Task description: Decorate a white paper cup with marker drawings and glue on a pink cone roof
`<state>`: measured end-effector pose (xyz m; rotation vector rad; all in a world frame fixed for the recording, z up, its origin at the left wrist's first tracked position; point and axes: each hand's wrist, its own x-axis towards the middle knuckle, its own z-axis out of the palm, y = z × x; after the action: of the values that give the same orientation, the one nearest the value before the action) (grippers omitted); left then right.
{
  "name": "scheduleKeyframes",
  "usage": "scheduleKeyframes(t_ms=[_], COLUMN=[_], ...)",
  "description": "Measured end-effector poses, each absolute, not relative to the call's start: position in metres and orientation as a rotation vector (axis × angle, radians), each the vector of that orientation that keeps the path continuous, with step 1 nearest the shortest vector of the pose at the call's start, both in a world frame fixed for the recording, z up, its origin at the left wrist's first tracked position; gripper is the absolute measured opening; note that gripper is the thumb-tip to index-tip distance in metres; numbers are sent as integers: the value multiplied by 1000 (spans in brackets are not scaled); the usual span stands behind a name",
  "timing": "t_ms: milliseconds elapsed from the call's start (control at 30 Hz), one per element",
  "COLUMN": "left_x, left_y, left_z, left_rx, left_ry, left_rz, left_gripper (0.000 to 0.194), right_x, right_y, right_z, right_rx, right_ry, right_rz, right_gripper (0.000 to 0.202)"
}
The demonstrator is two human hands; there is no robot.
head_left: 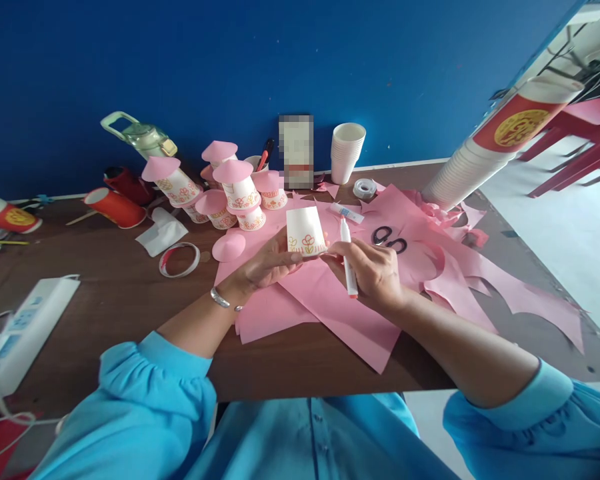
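Head view: above the pink paper (280, 313), the left hand (270, 264) curls around the flowered cup (305, 225), best kept steady for even strokes from the marker (351, 277) gripped in the right hand (377, 272).

your arms (473, 343) angled inward from near left and right, left hand (266, 265) kinda cupped, right hand (380, 272) curled pinch-style

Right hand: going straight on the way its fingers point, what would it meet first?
The right hand would probably first meet the flowered cup in the left hand; depth is unclear, and they may already touch.
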<state>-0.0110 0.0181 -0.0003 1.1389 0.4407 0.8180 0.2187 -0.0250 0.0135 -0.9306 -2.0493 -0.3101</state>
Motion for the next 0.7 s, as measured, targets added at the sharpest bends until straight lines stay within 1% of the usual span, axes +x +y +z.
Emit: scheduleKeyframes(t_ms=[133, 233, 500, 700], left_x=[-15, -15, -18, -19], left_y=[19, 19, 19, 18], left_z=[1, 4, -2, -7], left_rx=[1083, 1057, 1034, 1062], left_ry=[396, 373, 416, 400], left_rz=[811, 819, 797, 760], left_gripper=[49, 44, 41, 38], right_x=[218, 218, 218, 218], right_y=[-21, -19, -21, -23], right_z=[9, 7, 7, 8], right_rx=[-978, -959, -904, -854], right_ry=[-1969, -1969, -2000, -2039], right_rz=[-190, -175, -112, -192], right_gripper=[9, 11, 10, 7])
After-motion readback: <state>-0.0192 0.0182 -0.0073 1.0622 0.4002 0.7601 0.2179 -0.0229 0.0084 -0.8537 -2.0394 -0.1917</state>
